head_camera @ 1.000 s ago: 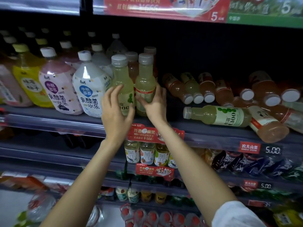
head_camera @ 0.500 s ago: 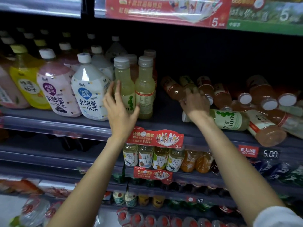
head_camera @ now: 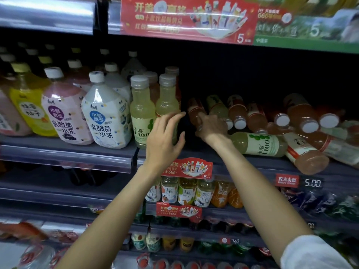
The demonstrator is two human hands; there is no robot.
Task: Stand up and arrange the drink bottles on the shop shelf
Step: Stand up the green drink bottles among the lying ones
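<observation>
Shelf runs full width, grey front rail, red promo tag clipped at centre, price tag on the right. Left part: big pouch-shaped bottles upright in rows, yellow bottle, pink bottle, white bottle. Centre: two pale green bottles upright side by side, left green bottle, right green bottle, with orange ones standing behind them. Right part: heap of fallen bottles, caps mostly facing out; one lying green bottle at the front edge, a lying pink bottle just beside it. Left hand in front of the right green bottle, fingers spread, grip wide, holding nothing. Right hand reaches into the heap, fingers curled on a lying orange bottle.
</observation>
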